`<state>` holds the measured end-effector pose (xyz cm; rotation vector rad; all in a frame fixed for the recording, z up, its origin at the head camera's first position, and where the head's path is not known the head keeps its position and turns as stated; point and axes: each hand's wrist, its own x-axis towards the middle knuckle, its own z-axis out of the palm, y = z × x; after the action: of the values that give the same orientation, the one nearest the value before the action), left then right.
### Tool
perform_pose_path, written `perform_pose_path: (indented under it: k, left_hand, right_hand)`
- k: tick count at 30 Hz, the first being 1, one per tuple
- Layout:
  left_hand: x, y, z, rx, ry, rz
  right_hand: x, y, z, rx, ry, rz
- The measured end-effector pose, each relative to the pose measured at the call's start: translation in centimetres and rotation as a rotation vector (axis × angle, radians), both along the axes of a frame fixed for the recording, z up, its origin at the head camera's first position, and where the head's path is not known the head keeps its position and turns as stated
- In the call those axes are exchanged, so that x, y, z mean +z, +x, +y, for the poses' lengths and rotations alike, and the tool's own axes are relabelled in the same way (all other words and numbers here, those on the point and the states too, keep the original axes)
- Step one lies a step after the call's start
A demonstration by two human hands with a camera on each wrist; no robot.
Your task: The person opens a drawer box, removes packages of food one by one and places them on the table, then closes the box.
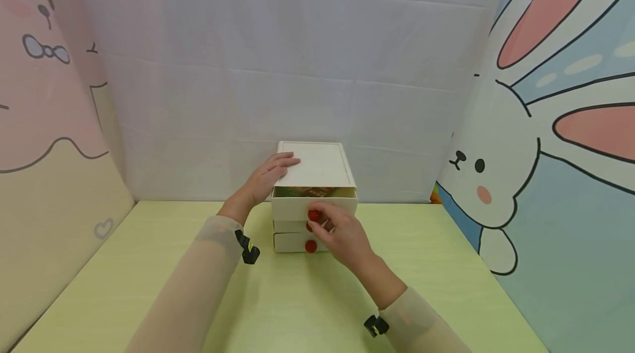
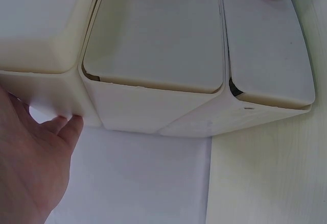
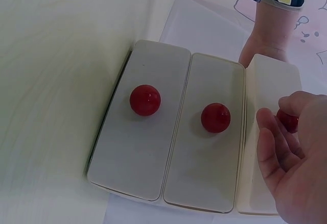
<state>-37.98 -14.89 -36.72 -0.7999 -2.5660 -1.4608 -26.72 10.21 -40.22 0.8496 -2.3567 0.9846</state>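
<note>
A small white three-drawer cabinet [image 1: 317,165] stands on the table. Its top drawer [image 1: 289,209] is pulled partway out, and colourful contents [image 1: 317,192] show in the gap under the lid. My right hand [image 1: 342,234] pinches the round red knob [image 3: 287,121] of that drawer between thumb and finger. My left hand [image 1: 265,179] rests on the cabinet's upper left edge, fingers extended over the top; the left wrist view shows digits [image 2: 71,127] touching its side wall. Below, the middle drawer [image 3: 204,168] and the bottom drawer [image 3: 127,157] are closed.
Red knobs project from the middle drawer front [image 3: 215,118] and the bottom one [image 1: 311,246]. A pale green table [image 1: 163,265] carries the cabinet. White cloth [image 1: 297,66] hangs right behind it, with cartoon-printed panels [image 1: 560,220] at both sides.
</note>
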Motion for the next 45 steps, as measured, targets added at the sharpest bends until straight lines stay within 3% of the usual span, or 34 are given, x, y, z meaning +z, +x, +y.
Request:
perform_pose_path:
  k: [45]
  left_hand:
    - [-0.2,-0.3,-0.1,-0.020,0.018,0.001]
  right_hand:
    - [-0.4,1.6,0.4,0.040,-0.020,0.065]
